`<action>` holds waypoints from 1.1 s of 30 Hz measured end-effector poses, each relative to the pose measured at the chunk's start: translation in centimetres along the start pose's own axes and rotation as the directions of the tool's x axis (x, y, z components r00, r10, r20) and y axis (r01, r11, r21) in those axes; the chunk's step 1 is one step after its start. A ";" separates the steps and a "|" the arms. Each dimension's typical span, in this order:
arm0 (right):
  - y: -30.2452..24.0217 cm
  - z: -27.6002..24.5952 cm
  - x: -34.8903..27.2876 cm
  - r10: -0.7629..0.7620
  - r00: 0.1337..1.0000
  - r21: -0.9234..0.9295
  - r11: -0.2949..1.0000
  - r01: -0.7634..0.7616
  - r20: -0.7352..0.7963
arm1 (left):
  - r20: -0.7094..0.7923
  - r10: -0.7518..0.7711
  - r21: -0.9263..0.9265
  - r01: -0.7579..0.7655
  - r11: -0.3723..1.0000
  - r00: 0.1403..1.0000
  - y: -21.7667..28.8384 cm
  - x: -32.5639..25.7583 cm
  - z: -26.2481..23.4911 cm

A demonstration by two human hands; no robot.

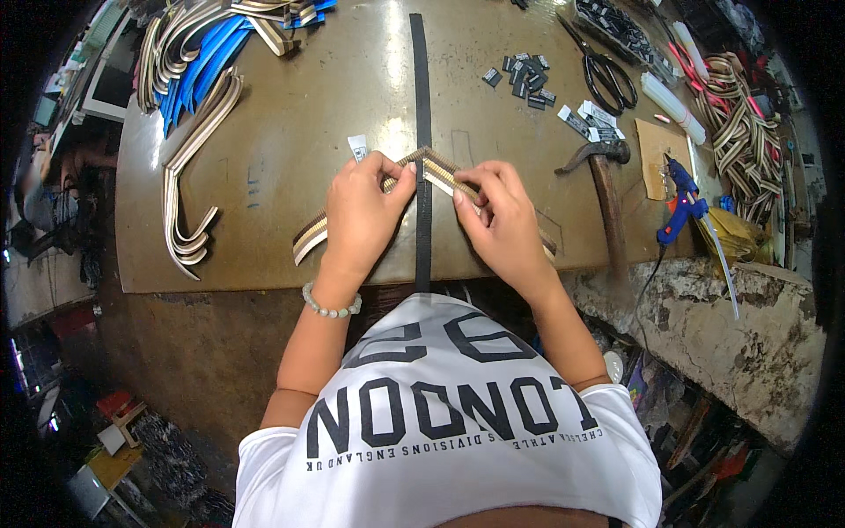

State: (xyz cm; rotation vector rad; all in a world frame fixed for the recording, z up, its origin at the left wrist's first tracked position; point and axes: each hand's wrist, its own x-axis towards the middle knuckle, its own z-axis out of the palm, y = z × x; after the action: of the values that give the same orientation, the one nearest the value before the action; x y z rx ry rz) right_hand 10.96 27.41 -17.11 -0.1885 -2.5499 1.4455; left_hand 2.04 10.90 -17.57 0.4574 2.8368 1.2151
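Both my hands are over the table's front middle, on one striped webbing strap (pixel 442 174) in brown, cream and black. It bends to a peak between them, over a black strap (pixel 422 97) that runs straight from the far side of the table to its front edge. My left hand (pixel 363 207) pinches the striped strap left of the peak; a loose end slants out below the wrist. The fingers of my right hand (pixel 503 216) are closed on the strap's right part, whose other end shows past the wrist. A small white label (pixel 356 145) lies beyond my left fingers.
Striped straps (pixel 189 176) and blue ones (pixel 207 62) are piled at left. On the right are small black labels (pixel 528 79), scissors (pixel 607 75), a hammer (pixel 607 194), a blue glue gun (pixel 682 207) with a cord, glue sticks (pixel 673 106) and a strap heap (pixel 739 132).
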 end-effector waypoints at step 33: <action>0.3 0.0 9.8 0.106 0.912 0.149 0.973 -0.177 0.396 | 0.037 0.085 -0.089 -0.081 0.993 0.996 -0.5 -0.1 -0.6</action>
State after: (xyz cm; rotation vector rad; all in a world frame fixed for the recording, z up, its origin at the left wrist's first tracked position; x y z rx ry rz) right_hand 1.40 29.65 -16.28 -0.0652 -2.7264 1.9325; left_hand 1.95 10.10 -17.57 0.5941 2.7428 1.3217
